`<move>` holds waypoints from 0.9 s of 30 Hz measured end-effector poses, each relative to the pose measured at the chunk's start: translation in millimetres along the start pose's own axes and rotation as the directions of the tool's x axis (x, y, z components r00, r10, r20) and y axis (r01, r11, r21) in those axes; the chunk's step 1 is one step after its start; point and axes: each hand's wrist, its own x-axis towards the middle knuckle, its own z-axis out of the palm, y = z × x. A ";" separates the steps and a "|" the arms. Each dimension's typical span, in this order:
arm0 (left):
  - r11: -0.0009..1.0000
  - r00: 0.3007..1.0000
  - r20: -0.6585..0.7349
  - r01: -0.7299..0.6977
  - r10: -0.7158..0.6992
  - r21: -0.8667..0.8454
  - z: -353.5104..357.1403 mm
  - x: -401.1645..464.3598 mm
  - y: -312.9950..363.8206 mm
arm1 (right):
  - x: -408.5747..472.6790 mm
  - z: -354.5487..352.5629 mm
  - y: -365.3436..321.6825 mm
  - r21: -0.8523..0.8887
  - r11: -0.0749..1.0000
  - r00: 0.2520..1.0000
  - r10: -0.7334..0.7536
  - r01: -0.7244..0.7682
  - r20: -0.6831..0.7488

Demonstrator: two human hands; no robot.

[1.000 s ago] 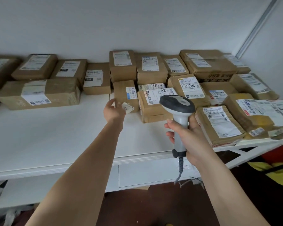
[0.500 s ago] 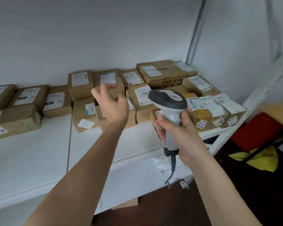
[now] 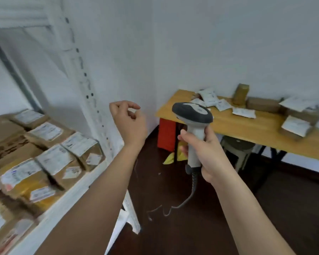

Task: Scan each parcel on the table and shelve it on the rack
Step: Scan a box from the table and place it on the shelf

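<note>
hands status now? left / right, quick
Left hand: empty, fingers loosely curled, raised in the air beside the rack.
Right hand: grips the barcode scanner by its handle.

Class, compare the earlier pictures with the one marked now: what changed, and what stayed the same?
The view swung right, from the rack toward the wooden table. The left hand, which touched a shelved parcel a second ago, has let go and hangs empty in the air. The right hand still grips the scanner.
</note>
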 end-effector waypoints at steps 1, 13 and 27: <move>1.000 0.998 0.062 0.016 -0.015 -0.016 34.2 -8.5 -1.1 | 9.1 -26.4 -6.4 0.004 1.000 0.998 -0.009 0.009 -0.063; 0.989 0.860 0.492 0.146 -0.132 0.010 333.8 -57.7 -69.2 | 152.8 -223.4 -12.2 0.041 0.997 0.852 -0.037 0.068 -0.523; 0.950 0.626 0.717 0.246 -0.306 0.191 615.8 -31.5 -165.2 | 376.6 -342.4 -50.0 0.059 0.998 0.711 0.021 0.028 -0.703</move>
